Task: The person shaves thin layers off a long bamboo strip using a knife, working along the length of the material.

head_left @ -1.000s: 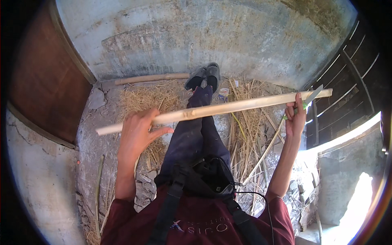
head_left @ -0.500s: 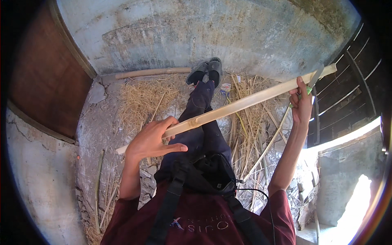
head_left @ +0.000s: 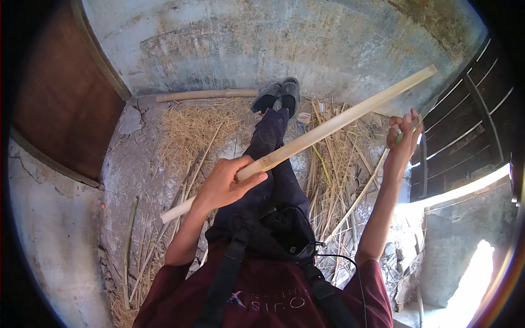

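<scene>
A long pale bamboo strip (head_left: 339,121) slants across my legs, its far end raised toward the upper right. My left hand (head_left: 223,185) is closed around its lower part, near a node, and the short near end sticks out behind the wrist. Apart from the strip, to the right of it, my right hand (head_left: 404,134) has its fingers curled round the green handle of a knife (head_left: 400,139). The knife's blade is seen nearly edge-on and hardly shows in this view.
Fine shavings (head_left: 199,126) and loose split strips (head_left: 333,158) cover parts of the floor on both sides of my legs. A bamboo pole (head_left: 208,95) lies along the far wall (head_left: 219,49). A dark slatted panel (head_left: 465,120) stands at right, a brown door (head_left: 60,93) at left.
My right hand with the knife has come away from the strip, which it was touching near the far end. The strip has tilted more steeply, and my left hand has moved slightly right.
</scene>
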### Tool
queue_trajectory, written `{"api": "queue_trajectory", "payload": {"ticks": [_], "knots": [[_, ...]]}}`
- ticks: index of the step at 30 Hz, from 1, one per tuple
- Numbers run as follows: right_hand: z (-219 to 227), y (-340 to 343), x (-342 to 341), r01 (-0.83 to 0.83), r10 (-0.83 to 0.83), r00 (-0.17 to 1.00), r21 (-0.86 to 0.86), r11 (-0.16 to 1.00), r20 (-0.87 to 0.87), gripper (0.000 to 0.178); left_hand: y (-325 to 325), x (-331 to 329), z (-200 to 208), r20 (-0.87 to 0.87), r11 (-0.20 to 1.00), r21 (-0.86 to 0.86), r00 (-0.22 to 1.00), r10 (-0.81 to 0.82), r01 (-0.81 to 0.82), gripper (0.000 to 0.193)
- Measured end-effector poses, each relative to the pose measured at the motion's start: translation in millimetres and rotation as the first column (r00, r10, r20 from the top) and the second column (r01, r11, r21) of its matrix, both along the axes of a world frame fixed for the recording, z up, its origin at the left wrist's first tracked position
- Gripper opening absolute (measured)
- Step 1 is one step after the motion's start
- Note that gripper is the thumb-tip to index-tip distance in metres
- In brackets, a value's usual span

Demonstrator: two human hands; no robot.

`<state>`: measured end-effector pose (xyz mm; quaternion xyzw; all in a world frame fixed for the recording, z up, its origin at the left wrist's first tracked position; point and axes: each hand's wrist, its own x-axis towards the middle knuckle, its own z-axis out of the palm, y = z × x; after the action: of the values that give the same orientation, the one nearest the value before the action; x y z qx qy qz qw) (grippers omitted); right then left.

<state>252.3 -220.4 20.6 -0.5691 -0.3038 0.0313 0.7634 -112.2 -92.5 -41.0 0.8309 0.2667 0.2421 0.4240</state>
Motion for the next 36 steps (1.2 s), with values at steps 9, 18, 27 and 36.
{"api": "queue_trajectory", "payload": {"ticks": [9,18,27,36], "knots": [[-60.9,-12.6,-94.8,-0.268,0.331,0.855,-0.207,0.941,0.399,0.04,-24.7,29.6,4.5,0.093,0.96,-0.278,0.996,-0.003,0.029,0.043],[-56.1,-7.9,-113.8,-0.341,0.438,0.656,-0.276,0.899,0.614,0.039,-34.2,29.8,10.6,0.216,0.865,-0.475,0.974,-0.063,0.161,0.038],[-53.5,-10.1,-117.2,-0.319,0.38,0.603,-0.225,0.921,0.702,0.038,-46.5,33.0,9.7,0.309,0.898,-0.415,0.951,-0.011,0.146,0.036],[-56.7,-11.0,-114.0,-0.303,0.365,0.567,-0.224,0.926,0.738,0.031,-54.4,30.3,7.8,0.295,0.88,-0.425,0.951,-0.089,0.214,0.04]]}}
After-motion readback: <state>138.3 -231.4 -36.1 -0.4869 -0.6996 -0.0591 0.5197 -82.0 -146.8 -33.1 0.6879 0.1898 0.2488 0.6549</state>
